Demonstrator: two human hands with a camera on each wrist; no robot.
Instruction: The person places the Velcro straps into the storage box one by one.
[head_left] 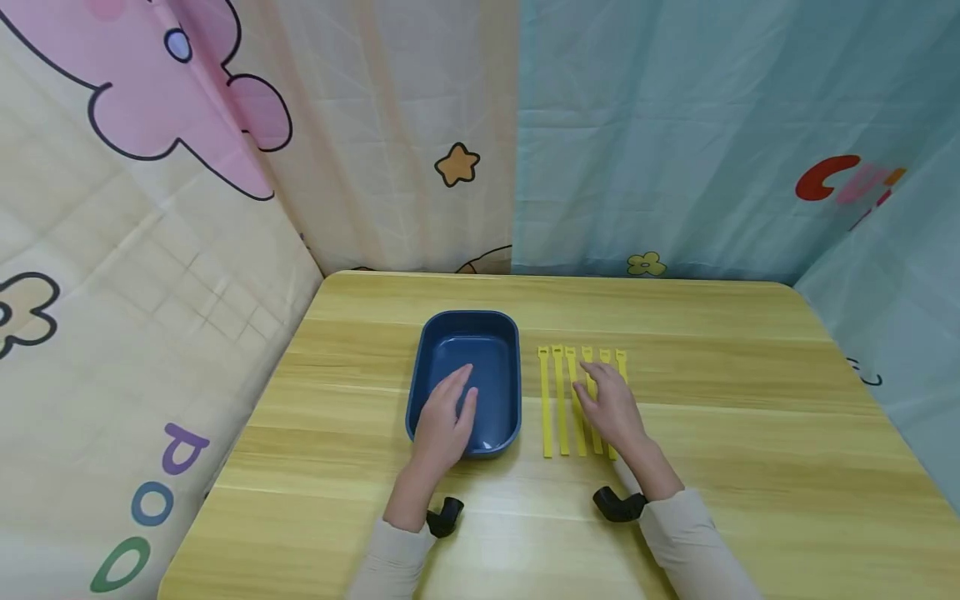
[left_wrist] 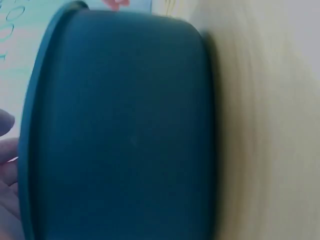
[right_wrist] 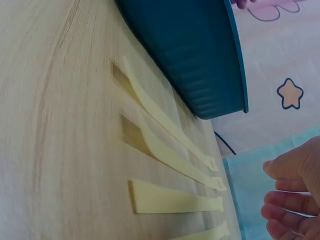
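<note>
A dark blue rectangular bin (head_left: 495,367) stands left of the table's middle, and nothing shows inside it. My left hand (head_left: 441,425) hovers over its near left part, fingers extended and thumb apart, holding nothing. In the left wrist view the bin's outer wall (left_wrist: 125,125) fills most of the picture, with fingertips past its rim. Several yellow cable ties (head_left: 546,408) lie side by side to the right of the bin, heads at the far end. Over the right-hand ties is my right hand (head_left: 617,412), its fingers loosely bent and holding nothing; it partly hides them.
The wooden table (head_left: 712,358) extends on both sides of the bin and ties. Printed curtains (head_left: 630,150) hang close behind its far edge and at both sides. A black wrist mount (head_left: 618,505) sticks out from the right sleeve, another (head_left: 446,517) from the left.
</note>
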